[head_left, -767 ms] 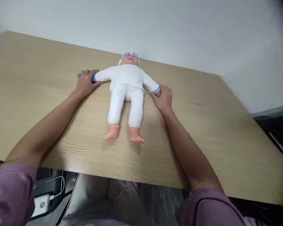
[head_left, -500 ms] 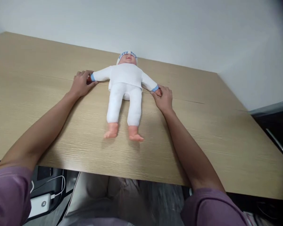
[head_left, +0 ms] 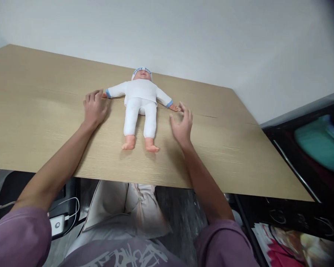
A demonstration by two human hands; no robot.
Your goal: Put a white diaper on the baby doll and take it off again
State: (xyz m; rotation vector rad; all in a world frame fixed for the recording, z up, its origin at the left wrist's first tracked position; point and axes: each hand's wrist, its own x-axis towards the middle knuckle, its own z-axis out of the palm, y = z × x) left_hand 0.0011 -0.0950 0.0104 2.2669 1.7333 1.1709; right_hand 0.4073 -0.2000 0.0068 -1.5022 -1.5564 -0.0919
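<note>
doll [head_left: 140, 104] looks light, soft-bodied | hold at torso | left hand [head_left: 94, 107] flat, fingers together | right hand [head_left: 182, 124] fingers spread, empty

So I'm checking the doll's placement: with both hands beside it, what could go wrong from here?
The doll lies face up with its head near the far edge of the table, by the wall, so a push could jam it there. The right hand is open by the doll's hand and could knock that arm askew. The left hand might drag the other sleeve.

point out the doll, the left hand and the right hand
doll [head_left: 140, 91], head view, on its white chest
left hand [head_left: 94, 109], head view, on the back of the hand
right hand [head_left: 181, 128], head view, on the back of the hand
</note>
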